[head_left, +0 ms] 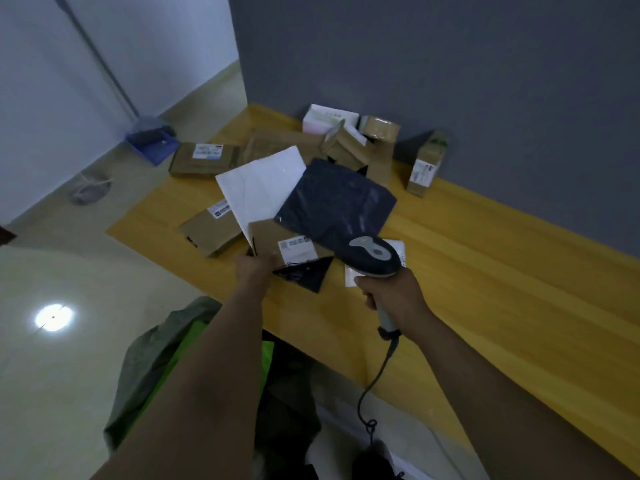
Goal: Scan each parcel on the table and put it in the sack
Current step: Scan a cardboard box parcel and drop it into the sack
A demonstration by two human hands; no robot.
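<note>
At frame centre, the left hand (254, 268) pinches a box (277, 242) on the surface (485, 271); the right hand (394, 299) grips the scanner (375, 254) just beside it.

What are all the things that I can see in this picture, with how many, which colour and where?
table: one, yellow, along the grey wall
cardboard boxes: about six, brown, on the table's far part
white box: one, at the back by the wall
tape roll: one, brown, at the back of the pile
white bag: one, mid-pile
dark bags: two, one mid-pile, one under the near box
scanner: one, dark and grey, black cable, over the table
sack: one, green and grey, beside the table's near edge
dustpan: one, blue, on the floor, far left
left hand: grips the near box
right hand: grips the scanner's handle
</note>
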